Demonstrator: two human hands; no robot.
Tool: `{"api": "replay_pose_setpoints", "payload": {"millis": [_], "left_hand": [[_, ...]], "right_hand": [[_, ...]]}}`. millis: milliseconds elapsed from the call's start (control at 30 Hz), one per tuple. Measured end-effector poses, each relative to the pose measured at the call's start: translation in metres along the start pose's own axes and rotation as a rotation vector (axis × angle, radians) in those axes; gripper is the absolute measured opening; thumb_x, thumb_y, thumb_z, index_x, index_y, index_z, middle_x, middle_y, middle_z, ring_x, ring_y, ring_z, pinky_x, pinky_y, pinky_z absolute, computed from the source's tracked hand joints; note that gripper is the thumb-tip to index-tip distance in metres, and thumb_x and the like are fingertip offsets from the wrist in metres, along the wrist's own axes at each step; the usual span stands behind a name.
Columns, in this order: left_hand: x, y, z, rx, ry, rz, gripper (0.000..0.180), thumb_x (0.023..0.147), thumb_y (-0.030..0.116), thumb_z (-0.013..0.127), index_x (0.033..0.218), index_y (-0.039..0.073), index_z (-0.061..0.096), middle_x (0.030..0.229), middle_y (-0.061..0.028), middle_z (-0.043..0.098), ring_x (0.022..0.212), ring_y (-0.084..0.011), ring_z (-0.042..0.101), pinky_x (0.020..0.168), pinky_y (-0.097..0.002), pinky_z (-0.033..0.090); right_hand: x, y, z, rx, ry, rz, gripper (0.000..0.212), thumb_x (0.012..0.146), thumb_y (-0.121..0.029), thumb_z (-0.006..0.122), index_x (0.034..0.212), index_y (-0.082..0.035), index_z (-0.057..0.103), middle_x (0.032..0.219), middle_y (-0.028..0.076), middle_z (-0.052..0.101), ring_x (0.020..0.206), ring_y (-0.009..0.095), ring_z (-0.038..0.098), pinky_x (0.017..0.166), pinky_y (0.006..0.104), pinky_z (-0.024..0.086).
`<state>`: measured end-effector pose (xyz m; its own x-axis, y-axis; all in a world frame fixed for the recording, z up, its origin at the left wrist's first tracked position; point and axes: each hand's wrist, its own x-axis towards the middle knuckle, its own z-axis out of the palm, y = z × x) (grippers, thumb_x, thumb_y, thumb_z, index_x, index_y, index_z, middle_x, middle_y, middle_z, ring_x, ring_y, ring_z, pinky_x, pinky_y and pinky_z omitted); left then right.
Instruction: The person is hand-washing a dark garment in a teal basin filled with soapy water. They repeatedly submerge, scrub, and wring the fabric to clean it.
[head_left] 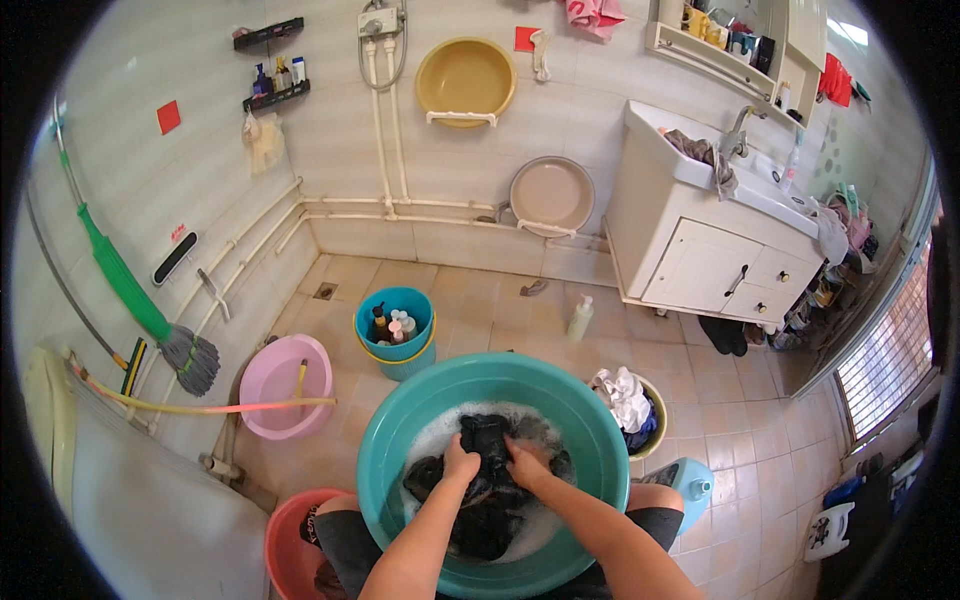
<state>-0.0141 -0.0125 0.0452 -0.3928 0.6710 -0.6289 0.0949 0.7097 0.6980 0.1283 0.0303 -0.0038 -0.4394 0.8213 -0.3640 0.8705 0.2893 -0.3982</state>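
Note:
A large teal basin (377,450) sits between my knees, holding sudsy water (535,420) and dark wet clothes. Over the water, my left hand (461,463) has its fingers closed on the left edge of a black garment (484,437). My right hand (524,464) grips the same garment on its right side, partly down in the suds. The upper part of the cloth is bunched up between both hands. More dark fabric (485,530) lies in the foam below them. Fingertips of both hands are hidden by the cloth.
To the left are a pink basin (258,385) with a hose (200,408) across it, a red basin (283,545) and a blue bucket (405,365) of bottles. On the right stand a basket of clothes (625,400), a light-blue jug (692,485), a pump bottle (580,318) and a white sink cabinet (690,260).

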Motion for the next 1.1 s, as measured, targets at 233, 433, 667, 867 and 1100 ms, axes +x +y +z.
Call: {"api": "replay_pose_setpoints", "payload": {"millis": [233,433,667,867,1100], "left_hand": [[0.029,-0.019,0.005,-0.385,0.080,-0.138,0.067,0.067,-0.005,0.048,0.130,0.007,0.029,0.130,-0.0168,0.032,0.116,-0.0336,0.036,0.089,-0.0398,0.034],[0.023,-0.007,0.000,-1.013,-0.252,-0.139,0.046,0.079,0.038,0.052,0.114,0.009,0.043,0.112,-0.0087,0.045,0.099,-0.0268,0.046,0.079,-0.0400,0.040],[0.043,-0.032,0.026,-1.251,-0.458,-0.083,0.048,0.079,0.039,0.056,0.107,0.000,0.052,0.100,-0.0102,0.056,0.089,-0.0234,0.055,0.074,-0.0347,0.044],[-0.010,0.015,0.034,-0.722,-0.006,-0.137,0.073,0.074,0.037,0.064,0.121,-0.010,0.035,0.120,-0.0192,0.044,0.109,-0.0263,0.044,0.087,-0.0366,0.037],[0.025,-0.009,0.016,-0.671,-0.040,-0.054,0.064,0.080,0.034,0.059,0.129,0.002,0.032,0.131,-0.0176,0.033,0.120,-0.0295,0.034,0.088,-0.0379,0.038]], "right_hand": [[0.010,0.007,-0.002,0.414,0.221,0.364,0.048,0.076,-0.015,0.060,0.121,-0.008,0.045,0.122,0.017,0.045,0.108,0.032,0.046,0.087,0.0388,0.041],[0.005,-0.042,0.006,0.908,0.229,-0.175,0.044,0.071,-0.023,0.066,0.107,-0.002,0.052,0.098,0.011,0.058,0.091,0.021,0.055,0.079,0.0307,0.043],[-0.038,-0.092,-0.022,0.324,0.505,-0.414,0.027,0.074,-0.030,0.062,0.081,-0.003,0.058,0.074,0.016,0.057,0.068,0.034,0.057,0.058,0.0397,0.047],[0.001,-0.047,-0.042,0.383,0.500,0.099,0.034,0.077,-0.033,0.056,0.073,0.001,0.059,0.074,0.024,0.057,0.070,0.042,0.054,0.062,0.0442,0.044],[0.008,0.004,-0.009,0.313,0.264,0.061,0.058,0.078,-0.033,0.060,0.121,-0.002,0.039,0.118,0.024,0.045,0.112,0.036,0.041,0.092,0.0418,0.034]]}}
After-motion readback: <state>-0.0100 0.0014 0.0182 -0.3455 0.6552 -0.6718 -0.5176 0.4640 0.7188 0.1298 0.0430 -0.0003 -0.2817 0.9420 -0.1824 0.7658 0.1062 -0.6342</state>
